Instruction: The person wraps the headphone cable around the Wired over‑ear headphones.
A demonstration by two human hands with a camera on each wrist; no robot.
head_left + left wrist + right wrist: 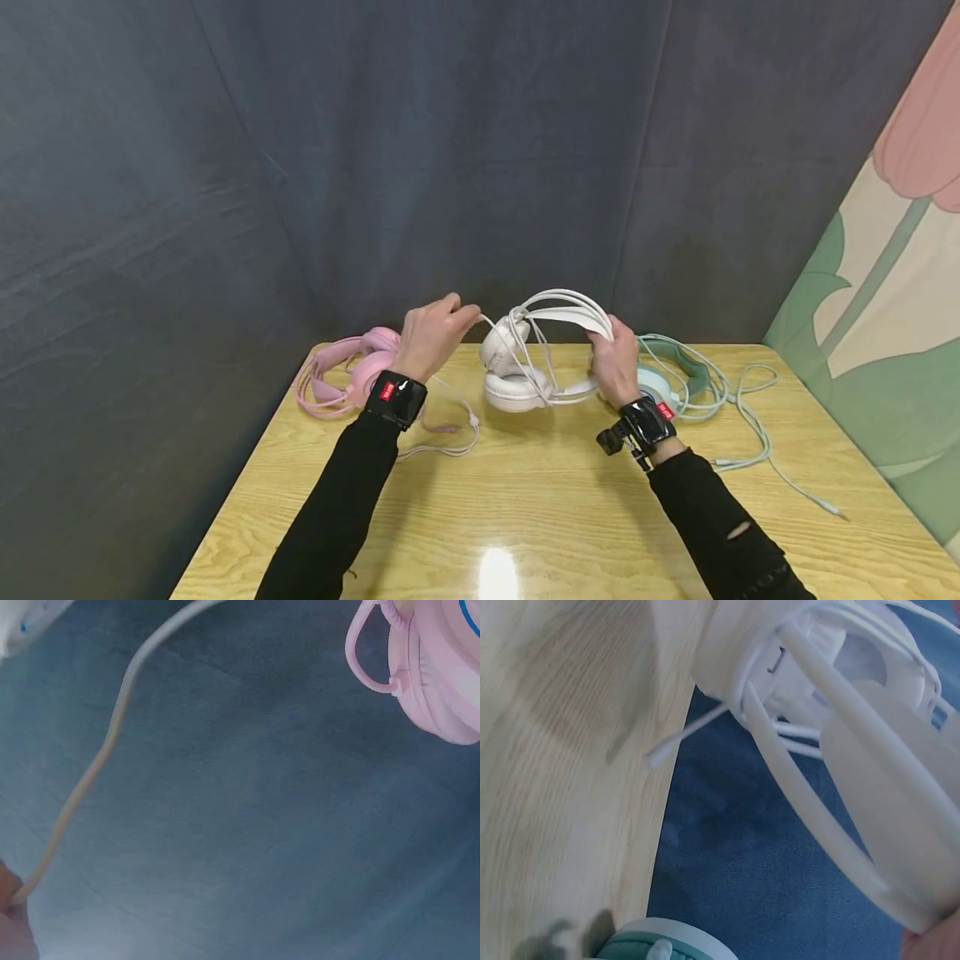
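White over-ear headphones (517,392) hang above the table, with thin white cable wound around their headband and ear cups. My right hand (617,367) grips the headband at its right side; the cups point left. With thumb and fingers my left hand (435,335) pinches a length of the white cable (112,731), drawn out left of the cups. In the right wrist view a short cable end (682,739) sticks out beside the white cup (742,645). Pink headphones (367,375) lie behind my left wrist, partly covered by it.
Mint green headphones (654,385) rest behind my right wrist, their cable (761,429) trailing right to a plug. A pale pink cable (474,425) lies on the wooden table (555,517) near the middle. Dark curtain (465,167) hangs behind; a flower-patterned wall (885,333) stands right.
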